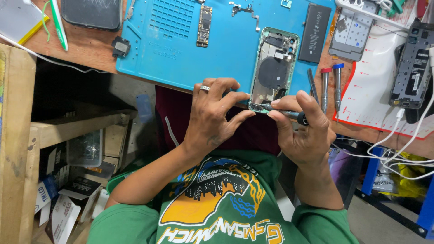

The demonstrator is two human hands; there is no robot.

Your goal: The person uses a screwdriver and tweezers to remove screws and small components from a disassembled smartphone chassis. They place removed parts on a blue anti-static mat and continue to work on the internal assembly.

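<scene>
Green shirt (217,212) fills the near foreground, forearms reaching up to the desk (90,47). Blue work mat (181,54) lies across the desk edge. Opened phone housing (273,68), green-rimmed, sits at the mat's near edge. Left hand (212,115) pinches the housing's bottom corner, grip clenched on it. Right hand (303,131) grips a dark screwdriver (282,111), tip at the housing's lower end. Black battery (315,32) lies just right of the housing. Two screwdrivers (331,86), red- and blue-capped, lie beside it.
</scene>
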